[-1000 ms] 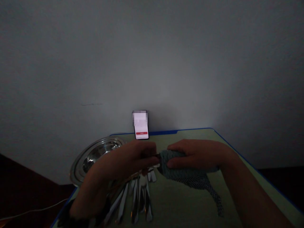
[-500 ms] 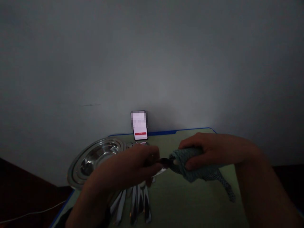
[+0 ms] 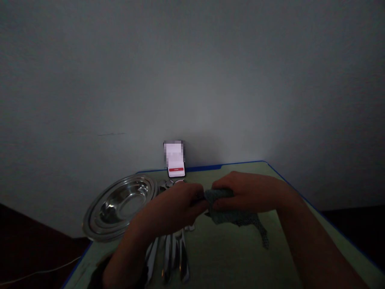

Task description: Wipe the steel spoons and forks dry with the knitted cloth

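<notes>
In dim light my left hand [image 3: 173, 208] is closed round a piece of cutlery whose end is wrapped in a grey-blue cloth [image 3: 234, 214]. My right hand [image 3: 249, 192] grips that cloth, folded over the utensil's end, and touches my left hand over the green table [image 3: 228, 261]. A loose corner of the cloth hangs down to the right. Below my left hand several metal spoons [image 3: 171, 257] lie side by side on the table.
A shiny steel bowl [image 3: 120, 204] sits at the table's back left corner. A lit phone [image 3: 175, 159] stands upright against the wall behind the table. The table has a blue rim [image 3: 288, 182]. A white cable [image 3: 39, 271] trails on the dark floor at left.
My hands drew apart half a second ago, baring the utensil's dark end, then came back together. The cloth now covers the end again.
</notes>
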{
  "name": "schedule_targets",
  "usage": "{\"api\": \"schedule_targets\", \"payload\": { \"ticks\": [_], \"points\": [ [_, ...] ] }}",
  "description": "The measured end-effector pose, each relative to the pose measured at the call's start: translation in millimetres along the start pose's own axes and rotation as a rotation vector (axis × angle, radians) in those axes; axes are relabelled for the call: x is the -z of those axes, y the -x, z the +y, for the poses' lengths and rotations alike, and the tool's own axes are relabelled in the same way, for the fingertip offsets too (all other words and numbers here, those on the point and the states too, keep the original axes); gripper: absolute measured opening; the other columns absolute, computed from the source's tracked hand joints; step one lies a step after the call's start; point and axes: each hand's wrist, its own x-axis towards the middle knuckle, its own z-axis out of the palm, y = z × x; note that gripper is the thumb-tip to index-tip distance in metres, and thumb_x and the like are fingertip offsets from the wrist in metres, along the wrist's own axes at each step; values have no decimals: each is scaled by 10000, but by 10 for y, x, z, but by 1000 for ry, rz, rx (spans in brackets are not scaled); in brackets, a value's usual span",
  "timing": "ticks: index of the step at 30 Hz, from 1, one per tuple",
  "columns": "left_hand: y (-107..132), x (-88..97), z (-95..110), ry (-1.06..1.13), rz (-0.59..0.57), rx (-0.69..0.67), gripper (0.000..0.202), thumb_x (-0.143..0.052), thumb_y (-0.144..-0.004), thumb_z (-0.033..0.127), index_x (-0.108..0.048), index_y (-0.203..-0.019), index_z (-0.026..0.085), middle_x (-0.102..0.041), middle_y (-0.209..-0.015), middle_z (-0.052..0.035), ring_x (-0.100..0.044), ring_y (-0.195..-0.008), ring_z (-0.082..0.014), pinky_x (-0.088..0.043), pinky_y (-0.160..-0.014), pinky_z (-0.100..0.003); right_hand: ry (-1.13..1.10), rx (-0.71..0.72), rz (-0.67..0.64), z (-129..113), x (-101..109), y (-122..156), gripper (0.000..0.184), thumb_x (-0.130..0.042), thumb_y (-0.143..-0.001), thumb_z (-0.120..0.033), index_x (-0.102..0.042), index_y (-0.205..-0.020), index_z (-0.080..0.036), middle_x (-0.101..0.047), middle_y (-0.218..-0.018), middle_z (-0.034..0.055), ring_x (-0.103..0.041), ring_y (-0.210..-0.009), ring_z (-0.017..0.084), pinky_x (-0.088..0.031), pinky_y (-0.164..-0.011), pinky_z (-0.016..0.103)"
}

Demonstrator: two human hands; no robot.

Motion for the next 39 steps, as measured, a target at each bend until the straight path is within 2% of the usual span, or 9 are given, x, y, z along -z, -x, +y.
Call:
{"api": "schedule_targets", "payload": {
  "ticks": [7,10,13,15,18,22,24,31,39],
  "points": [
    [103,222,-100,181,-4,7,247,-436,-878,361,-612,-881,188,-631,-777,1,-559,-677,-124,-395,-584,-209,-204,-41,3,102,50,113,386,-500,-795,-541,-612,-898,-186,-645,-819,27,-590,-710,159,-404,-563,234],
    [128,270,-109,212,78,45,258,-459,-864,375,-609,-972,195,-645,-785,-7,-573,-682,-129,-405,-593,-214,-288,-71,35,165,74,173,357,-515,-795,-517,-618,-903,-193,-647,-806,19,-588,-698,157,-424,-565,233],
    [136,267,-111,241,166,90,403,-614,-754,418,-552,-1094,210,-636,-738,11,-584,-643,-137,-427,-581,-224,-380,-65,95,239,77,198,345,-518,-801,-497,-638,-916,-195,-658,-828,21,-584,-705,158,-439,-583,239],
    [138,260,-111,242,221,63,407,-665,-711,389,-576,-1073,225,-658,-800,1,-610,-709,-153,-456,-647,-245,-490,-47,83,280,68,192,360,-511,-808,-496,-643,-950,-192,-662,-861,25,-585,-704,154,-449,-588,241],
    [147,273,-76,155,295,-22,209,-635,-744,335,-661,-913,214,-679,-858,-18,-620,-755,-163,-464,-691,-260,-658,8,19,310,41,164,367,-517,-816,-482,-638,-1013,-197,-663,-909,24,-590,-725,141,-463,-620,238],
    [192,313,43,91,341,-113,247,-701,-699,342,-676,-915,226,-681,-907,-14,-619,-755,-157,-465,-682,-243,-782,45,-3,318,3,124,364,-532,-817,-459,-638,-1055,-204,-662,-924,21,-591,-754,126,-467,-673,232],
    [216,320,91,81,329,-144,197,-661,-748,364,-686,-902,245,-685,-876,0,-617,-739,-143,-459,-676,-232,-811,31,-5,325,-9,109,380,-526,-814,-476,-637,-1053,-202,-658,-929,25,-588,-748,125,-467,-674,237],
    [214,277,88,172,235,-41,268,-545,-825,421,-707,-822,207,-683,-666,4,-584,-565,-120,-415,-516,-200,-525,6,-24,255,-1,77,397,-524,-794,-525,-605,-949,-169,-616,-815,10,-551,-685,126,-434,-588,225],
    [166,283,24,429,-19,34,319,-503,-854,401,-656,-754,140,-613,-541,20,-531,-479,-79,-387,-464,-160,-167,148,76,-28,6,15,250,-497,-845,-401,-579,-877,-168,-589,-763,-1,-526,-660,108,-350,-546,205]
  ]
}}
